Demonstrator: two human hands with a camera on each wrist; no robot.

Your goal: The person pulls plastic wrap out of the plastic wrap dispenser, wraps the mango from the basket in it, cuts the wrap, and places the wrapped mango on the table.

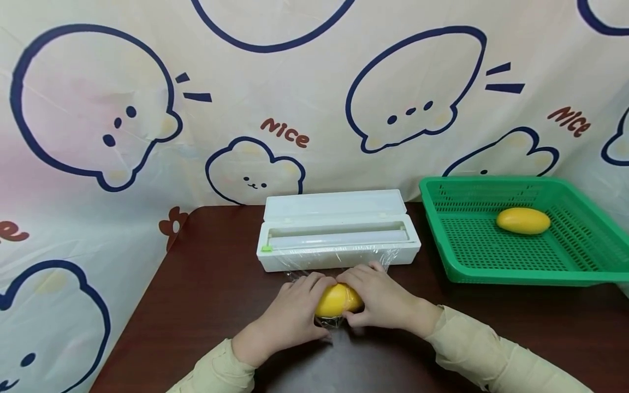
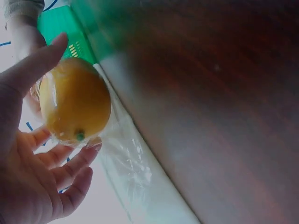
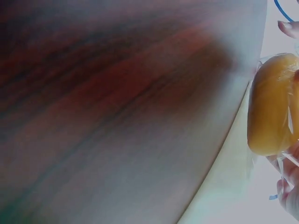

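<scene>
Yellow fruit (image 1: 339, 300) was held between left hand (image 1: 290, 314) and right hand (image 1: 380, 300), over the table (image 1: 206, 284) and just in front of the white box (image 1: 336, 204); contact with the table could not be made out. Both hands were partly closed, thumb and fingers curved round opposite ends, presumably to steady it and press the clear film (image 1: 390, 256) to its sides. Box stood lid up, likely to let film draw toward the person. Fruit looked smooth, plump and glossy under wrinkled film, with a green spot (image 2: 80, 136) at one end.
</scene>
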